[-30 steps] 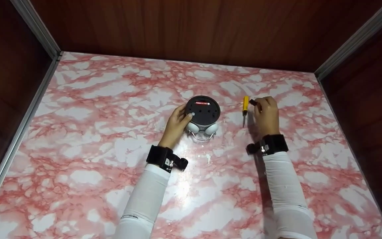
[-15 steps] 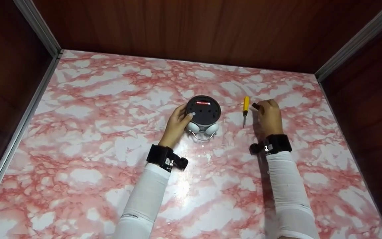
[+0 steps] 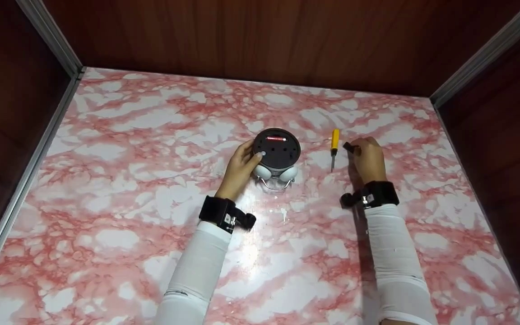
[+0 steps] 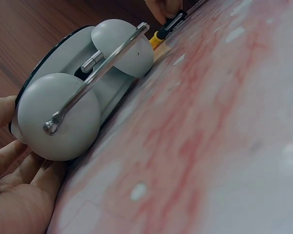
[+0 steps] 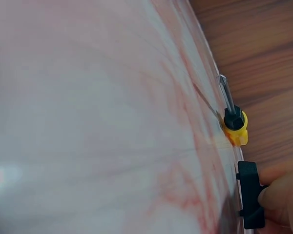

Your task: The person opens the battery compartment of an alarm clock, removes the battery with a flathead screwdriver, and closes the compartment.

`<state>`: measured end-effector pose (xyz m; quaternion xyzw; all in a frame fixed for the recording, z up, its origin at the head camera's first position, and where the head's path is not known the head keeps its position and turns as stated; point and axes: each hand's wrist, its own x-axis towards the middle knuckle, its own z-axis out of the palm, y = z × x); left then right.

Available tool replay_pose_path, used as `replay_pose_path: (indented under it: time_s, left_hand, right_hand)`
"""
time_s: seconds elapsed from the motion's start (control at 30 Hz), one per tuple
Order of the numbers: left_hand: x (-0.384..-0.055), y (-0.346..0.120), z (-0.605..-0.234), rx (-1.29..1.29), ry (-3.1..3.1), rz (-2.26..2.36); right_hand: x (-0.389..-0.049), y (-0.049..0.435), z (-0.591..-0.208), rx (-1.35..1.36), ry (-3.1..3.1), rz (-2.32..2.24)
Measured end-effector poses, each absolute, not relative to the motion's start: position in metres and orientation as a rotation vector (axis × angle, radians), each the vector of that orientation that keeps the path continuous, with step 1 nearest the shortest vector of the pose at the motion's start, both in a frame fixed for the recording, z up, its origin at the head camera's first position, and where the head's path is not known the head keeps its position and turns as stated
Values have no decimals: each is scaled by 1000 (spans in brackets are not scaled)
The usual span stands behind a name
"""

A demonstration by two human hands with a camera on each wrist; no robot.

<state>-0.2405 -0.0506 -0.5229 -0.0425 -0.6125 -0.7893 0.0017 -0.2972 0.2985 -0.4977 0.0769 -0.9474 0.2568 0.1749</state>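
A counter point(image 3: 120, 271) marbled in red and white fills most of the head view, with dark wood panels point(image 3: 260, 40) standing along its far edge and both sides. Two white sleeves point(image 3: 199, 271) reach in from the near side, each ending at a black wrist band point(image 3: 379, 194). The left hand point(image 3: 240, 167) grips the left side of a twin-bell clock, its thumb over the rim and its fingers along the side. The right hand point(image 3: 370, 158), well apart to the right, pinches a small black cover between thumb and fingers. The clock point(image 3: 282, 158) sits near the middle of the counter, black back facing up, its two pale bells point(image 3: 290, 174) and curved metal handle point(image 4: 95, 78) toward the person. A yellow-handled screwdriver point(image 3: 335, 141) lies between clock and right hand, nearer the hand, its shaft pointing toward the person. The black cover point(image 5: 250, 195) has small tabs along one edge. A red battery point(image 3: 276, 138) lies in the slot in the clock's back.
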Motion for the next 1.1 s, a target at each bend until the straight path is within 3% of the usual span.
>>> replay_pose_path:
  time_s: [1.1]
  left_hand:
    - [-241, -51, -523, -125, -1943, -2471]
  right_hand:
    - [-304, 297, -501, 153, -2689, 794]
